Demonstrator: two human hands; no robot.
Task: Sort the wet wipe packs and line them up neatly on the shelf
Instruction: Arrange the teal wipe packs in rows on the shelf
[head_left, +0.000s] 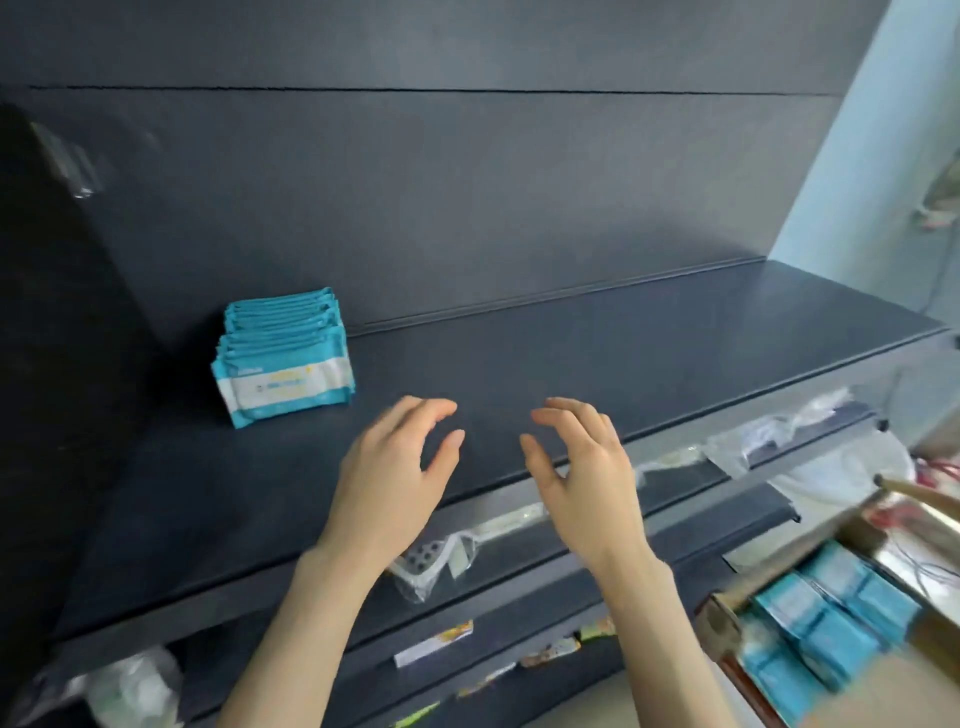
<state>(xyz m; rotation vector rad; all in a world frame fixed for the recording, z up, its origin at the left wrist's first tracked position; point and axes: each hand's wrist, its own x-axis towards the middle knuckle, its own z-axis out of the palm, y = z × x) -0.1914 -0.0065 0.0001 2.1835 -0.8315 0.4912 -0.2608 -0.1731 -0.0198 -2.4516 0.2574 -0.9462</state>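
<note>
One row of wet wipe packs (283, 358), teal and white and standing on edge one behind another, is lined up at the left end of the dark shelf (571, 364). To the right of it the shelf is bare, so I judge most of the work remains, because more teal packs (826, 618) wait in the cardboard box (727, 618) lower right. Both the left hand (400, 467) and the right hand (582, 467) hang open and empty over the shelf front.

Below me, a clear plastic bag (427, 564) with a dotted card inside lies on a lower ledge, and more crumpled clear bags (779, 434) lie further right. Small colourful packets (550, 649) sit lower down. A pale blue wall (852, 156) stands at my right.
</note>
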